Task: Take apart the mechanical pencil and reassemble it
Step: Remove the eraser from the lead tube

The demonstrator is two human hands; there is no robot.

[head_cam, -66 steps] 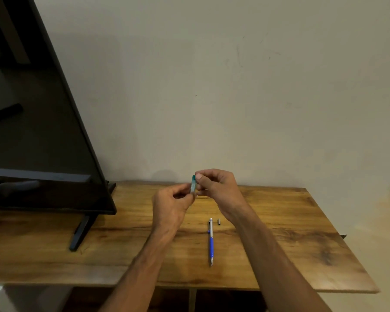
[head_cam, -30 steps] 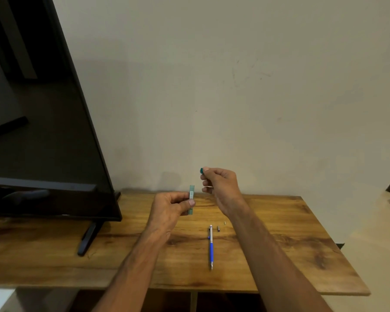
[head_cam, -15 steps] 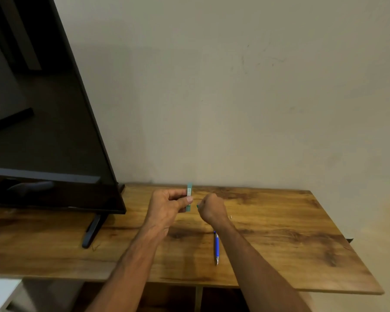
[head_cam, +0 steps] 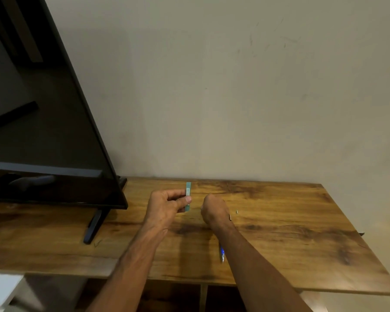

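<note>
Right forearm (head_cam: 252, 262) seemingly hides most of the pencil (head_cam: 222, 253).

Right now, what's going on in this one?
A person's left hand pinches a slim teal case upright above the wooden table. The right hand is low by the tabletop, fingers curled; whether it holds anything is hidden. The blue mechanical pencil lies on the table, mostly covered by the right forearm, with a tiny pale part beside the wrist.

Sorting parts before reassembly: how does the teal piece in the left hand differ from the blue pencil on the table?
The teal piece stands upright, pinched by the left hand; the blue pencil lies flat on the table, not held. The teal piece shows nearly whole; the blue pencil is mostly hidden by the right forearm. Both are slim and straight.
</note>
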